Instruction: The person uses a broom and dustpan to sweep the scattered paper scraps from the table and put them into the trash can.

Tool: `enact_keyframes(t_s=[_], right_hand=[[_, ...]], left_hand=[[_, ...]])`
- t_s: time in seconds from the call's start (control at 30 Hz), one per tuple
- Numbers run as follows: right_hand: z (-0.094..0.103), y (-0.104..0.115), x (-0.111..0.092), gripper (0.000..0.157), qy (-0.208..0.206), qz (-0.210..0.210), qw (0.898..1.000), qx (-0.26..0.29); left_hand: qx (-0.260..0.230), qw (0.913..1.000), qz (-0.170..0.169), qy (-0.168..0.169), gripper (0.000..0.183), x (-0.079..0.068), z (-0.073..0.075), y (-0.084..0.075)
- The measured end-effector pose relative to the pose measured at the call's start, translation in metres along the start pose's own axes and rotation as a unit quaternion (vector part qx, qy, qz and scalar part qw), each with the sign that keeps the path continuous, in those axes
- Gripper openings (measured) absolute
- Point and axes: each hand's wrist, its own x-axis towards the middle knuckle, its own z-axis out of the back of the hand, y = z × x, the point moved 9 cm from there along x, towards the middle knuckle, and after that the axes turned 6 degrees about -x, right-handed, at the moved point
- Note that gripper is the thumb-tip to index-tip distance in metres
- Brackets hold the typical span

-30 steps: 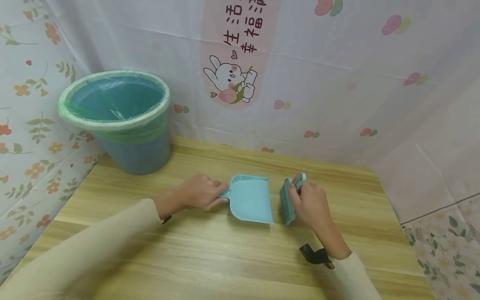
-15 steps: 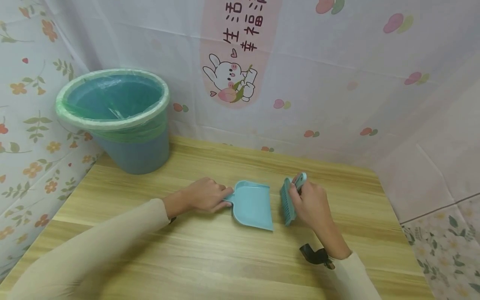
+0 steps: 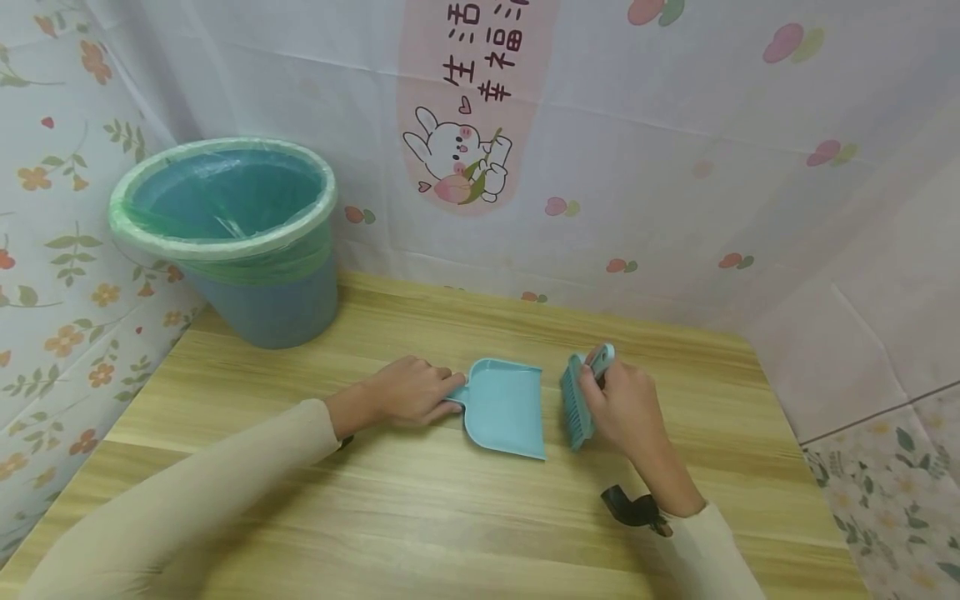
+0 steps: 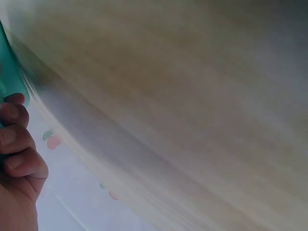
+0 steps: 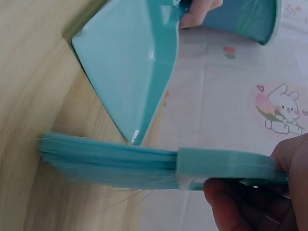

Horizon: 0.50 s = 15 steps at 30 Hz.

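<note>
A light-blue dustpan [image 3: 506, 408] lies near the middle of the wooden table, its wide lip facing right. My left hand [image 3: 412, 392] grips its short handle from the left; in the left wrist view the curled fingers [image 4: 21, 139] show at the edge. Just right of the lip, my right hand [image 3: 621, 404] holds a blue-green hand brush [image 3: 576, 404] by its handle. The brush's bristles [image 5: 106, 156] point down at the tabletop in the right wrist view, a small gap from the dustpan's lip. The dustpan's pan holds nothing visible.
A blue bucket [image 3: 277, 308] lined with a green translucent bag stands at the table's back left corner. Behind the table [image 3: 420, 517] hangs a white printed curtain [image 3: 660, 167]. A black strap [image 3: 633, 508] sits at the right wrist.
Over the last second my left hand has shifted the dustpan slightly right and toward me, closer to the brush. My right hand and the brush stay nearly in place.
</note>
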Motion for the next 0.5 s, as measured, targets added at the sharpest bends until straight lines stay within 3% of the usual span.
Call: enact_keyframes(t_s=[0.13, 0.27, 0.37, 0.5], right_hand=[[0.003, 0.005, -0.002, 0.011, 0.006, 0.02, 1.0, -0.012], [0.011, 0.026, -0.009, 0.004, -0.025, 0.115, 0.993, -0.014], [0.014, 0.049, -0.019, 0.007, -0.051, 0.217, 0.975, -0.023], [0.007, 0.076, -0.039, 0.022, -0.058, 0.333, 0.94, -0.054]], left_hand=[[0.0, 1.0, 0.004, 0.004, 0.028, 0.0, -0.002, 0.001], [-0.001, 1.0, 0.004, 0.003, 0.028, 0.0, -0.003, 0.001], [-0.002, 1.0, 0.002, 0.0, 0.028, 0.001, -0.003, 0.001], [-0.004, 1.0, 0.001, 0.0, 0.027, 0.003, -0.003, 0.001]])
